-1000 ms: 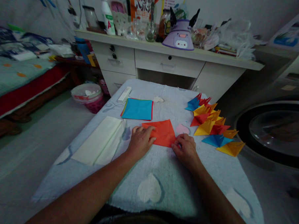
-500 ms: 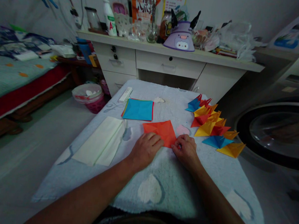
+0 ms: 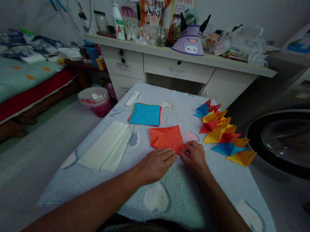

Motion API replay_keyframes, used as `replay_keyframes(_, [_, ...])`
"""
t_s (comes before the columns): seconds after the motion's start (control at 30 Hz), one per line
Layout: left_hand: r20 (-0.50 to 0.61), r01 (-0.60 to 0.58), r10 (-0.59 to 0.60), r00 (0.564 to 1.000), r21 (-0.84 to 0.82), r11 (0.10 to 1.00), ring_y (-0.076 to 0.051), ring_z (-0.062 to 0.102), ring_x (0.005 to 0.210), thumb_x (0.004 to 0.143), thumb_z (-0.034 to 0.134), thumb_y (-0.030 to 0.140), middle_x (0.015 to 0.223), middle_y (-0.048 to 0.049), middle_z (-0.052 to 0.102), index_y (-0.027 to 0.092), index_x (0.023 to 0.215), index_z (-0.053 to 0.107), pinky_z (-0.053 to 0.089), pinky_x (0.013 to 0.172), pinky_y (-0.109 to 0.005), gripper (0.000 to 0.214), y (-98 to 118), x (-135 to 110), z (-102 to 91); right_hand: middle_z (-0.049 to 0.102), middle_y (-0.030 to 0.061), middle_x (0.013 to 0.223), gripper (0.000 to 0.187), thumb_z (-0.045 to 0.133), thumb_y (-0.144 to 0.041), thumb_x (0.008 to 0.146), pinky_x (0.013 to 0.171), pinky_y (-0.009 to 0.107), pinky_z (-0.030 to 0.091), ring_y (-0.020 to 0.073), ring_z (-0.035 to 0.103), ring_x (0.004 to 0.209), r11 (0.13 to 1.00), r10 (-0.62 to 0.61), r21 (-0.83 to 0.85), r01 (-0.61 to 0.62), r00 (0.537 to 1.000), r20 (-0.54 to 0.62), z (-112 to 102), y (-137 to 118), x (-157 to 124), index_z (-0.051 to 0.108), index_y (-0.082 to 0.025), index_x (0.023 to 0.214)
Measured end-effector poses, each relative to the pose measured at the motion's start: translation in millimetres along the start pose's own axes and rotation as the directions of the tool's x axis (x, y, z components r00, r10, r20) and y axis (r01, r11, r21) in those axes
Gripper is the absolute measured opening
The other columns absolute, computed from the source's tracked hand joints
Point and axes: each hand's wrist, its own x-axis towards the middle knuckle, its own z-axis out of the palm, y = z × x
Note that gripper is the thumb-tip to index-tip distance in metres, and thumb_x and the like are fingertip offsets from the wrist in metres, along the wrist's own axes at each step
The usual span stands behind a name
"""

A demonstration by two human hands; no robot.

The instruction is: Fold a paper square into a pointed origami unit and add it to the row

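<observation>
1. The orange paper (image 3: 166, 138) lies folded on the towel-covered table (image 3: 166, 198), at its middle, just beyond both hands.
2. The left hand (image 3: 155, 164) lies flat with fingers stretched out, fingertips touching the paper's near edge; the right hand (image 3: 195, 158) has its fingers curled and pinched on the near right corner.
3. The step looks like pressing a fold flat along the near edge; any further crease would need that corner kept pinned and the layers lined up.
4. A blue sheet stack (image 3: 145, 114) lies further off; finished folded pieces (image 3: 221, 131) sit to the right.
5. A second ago the left hand rested on the paper's left part; it has since slid nearer and rightward, while the right hand has stayed on its corner.
</observation>
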Motion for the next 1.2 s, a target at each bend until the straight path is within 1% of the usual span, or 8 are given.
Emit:
replay_keyframes(0.3, [0.085,0.102,-0.108,0.991,0.071,0.992,-0.025,0.051,0.128,0.097,0.047,0.033,0.137,-0.01,0.057,0.018,0.129,0.054,0.037,0.108,-0.044,0.035,-3.2,-4.4,5.5,0.061,0.0062,0.092,0.012,0.067,-0.026,0.077,0.08,0.036,0.036,0.0234,0.051,0.089,0.999,-0.033,0.015,0.033,0.999,-0.014,-0.6,1.1,-0.2,0.063,-0.02,0.067])
replay_keyframes(0.5, [0.089,0.154,-0.161,0.983,0.089,0.984,-0.028,0.052,0.125,0.095,0.051,0.032,0.135,-0.0109,0.058,0.017,0.125,0.056,0.039,0.105,-0.046,0.034,0.3,-2.3,-1.2,0.061,0.0065,0.092,0.013,0.067,-0.027,0.078,0.08,0.036,0.037,0.0241,0.051,0.09,0.999,-0.027,0.022,0.027,1.0,-0.01,-0.7,1.8,-0.4,0.063,-0.02,0.067])
replay_keyframes(0.7, [0.02,0.203,-0.206,0.978,0.101,0.974,-0.025,0.058,0.11,0.094,0.052,0.026,0.116,-0.0099,0.065,0.018,0.108,0.062,0.047,0.094,-0.041,0.019,-2.6,-0.9,-4.6,0.061,0.0067,0.091,0.014,0.067,-0.029,0.078,0.081,0.037,0.037,0.0247,0.051,0.09,0.999,-0.024,0.021,0.024,1.0,-0.02,0.1,2.6,0.0,0.062,-0.02,0.067])
replay_keyframes(0.83, [0.001,0.237,-0.238,0.971,0.085,0.968,-0.023,0.059,0.102,0.095,0.046,0.02,0.105,-0.009,0.066,0.017,0.1,0.062,0.05,0.089,-0.04,0.017,-5.7,-0.5,-6.3,0.061,0.0069,0.093,0.013,0.067,-0.027,0.077,0.083,0.037,0.038,0.0244,0.052,0.092,0.998,-0.028,0.054,0.028,1.0,0.005,-1.7,4.2,0.6,0.062,-0.02,0.067])
replay_keyframes(0.93, [-0.005,0.231,-0.232,0.973,0.089,0.969,-0.023,0.06,0.1,0.095,0.046,0.017,0.103,-0.0088,0.066,0.017,0.1,0.063,0.051,0.088,-0.04,0.018,-6.6,-0.9,-5.3,0.061,0.0076,0.095,0.015,0.066,-0.027,0.078,0.084,0.038,0.038,0.0246,0.052,0.094,0.997,-0.029,0.073,0.028,1.0,0.009,-3.0,8.2,1.4,0.061,-0.02,0.066])
replay_keyframes(1.03, [-0.01,0.179,-0.179,0.984,0.09,0.98,-0.023,0.061,0.102,0.094,0.048,0.016,0.106,-0.0093,0.067,0.017,0.104,0.063,0.052,0.088,-0.039,0.018,-5.6,-1.6,-2.5,0.061,0.0075,0.094,0.017,0.066,-0.027,0.078,0.084,0.038,0.038,0.024,0.052,0.092,0.998,-0.021,0.059,0.021,1.0,-0.004,-3.4,12.6,1.6,0.06,-0.019,0.064])
replay_keyframes(1.1, [-0.016,0.141,-0.141,0.99,0.092,0.986,-0.023,0.062,0.103,0.094,0.049,0.016,0.11,-0.0101,0.068,0.017,0.108,0.063,0.053,0.088,-0.039,0.021,-4.0,-1.9,-0.4,0.06,0.0074,0.093,0.015,0.067,-0.027,0.077,0.082,0.038,0.037,0.0241,0.051,0.091,1.0,-0.01,0.021,0.011,0.999,-0.04,-3.7,13.1,0.5,0.061,-0.02,0.065])
replay_keyframes(1.2, [-0.014,0.114,-0.113,0.993,0.117,0.987,-0.025,0.063,0.106,0.093,0.05,0.017,0.116,-0.0118,0.068,0.015,0.113,0.062,0.054,0.088,-0.041,0.024,-1.4,-2.6,2.6,0.06,0.0086,0.1,0.007,0.067,-0.026,0.077,0.079,0.039,0.036,0.0266,0.048,0.093,0.996,-0.035,-0.081,0.024,0.991,-0.132,-5.2,7.2,-3.1,0.065,-0.02,0.074])
